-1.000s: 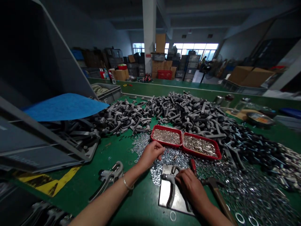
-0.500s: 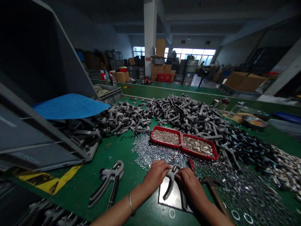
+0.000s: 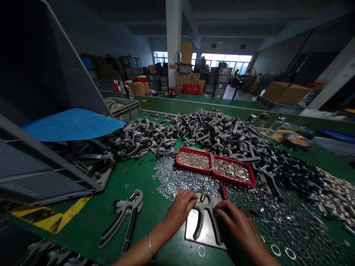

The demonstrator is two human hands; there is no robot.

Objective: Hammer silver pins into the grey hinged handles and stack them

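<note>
One grey plastic spring hand grip (image 3: 207, 202) lying on a steel plate (image 3: 204, 236) at the near edge of a green workbench (image 3: 133, 184), left hand (image 3: 180, 210) and right hand (image 3: 235, 225) curled closed against it, firmness of hold hard to judge. Just beyond, loose steel washers (image 3: 177, 181) and two red trays (image 3: 194, 150) of small metal parts; to the left, a second grey grip (image 3: 119, 221).

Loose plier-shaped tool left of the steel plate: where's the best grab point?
Probably mid-handle, from above. The tool lies flat on the mat, its two long handles splayed toward the person, so fingers can likely wrap around both. The bulkier metal-fitted head suits a grip less well. The left hand is the nearer one.
</note>
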